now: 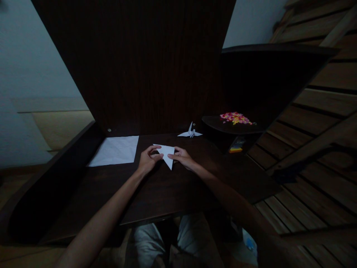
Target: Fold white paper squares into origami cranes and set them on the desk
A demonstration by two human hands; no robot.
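A folded piece of white paper [168, 152], roughly triangular with one point toward me, is held between both hands just over the dark desk. My left hand [149, 159] pinches its left side, thumb on the front face and fingers behind the upper left corner. On the other side, my right hand [182, 157] grips the right edge, its thumb pressed on the front. The fingers behind the paper are partly hidden. Beyond my right hand a finished white origami crane [191, 132] stands at the back of the desk, wings spread.
White paper sheets [115, 150] lie flat at the left of the desk [161, 197]. On a rounded corner shelf [231, 128] to the right is a pile of small pink, red and yellow pieces [236, 118]. A raised side panel [55, 178] borders the left; wooden slats [320, 156] stand at right.
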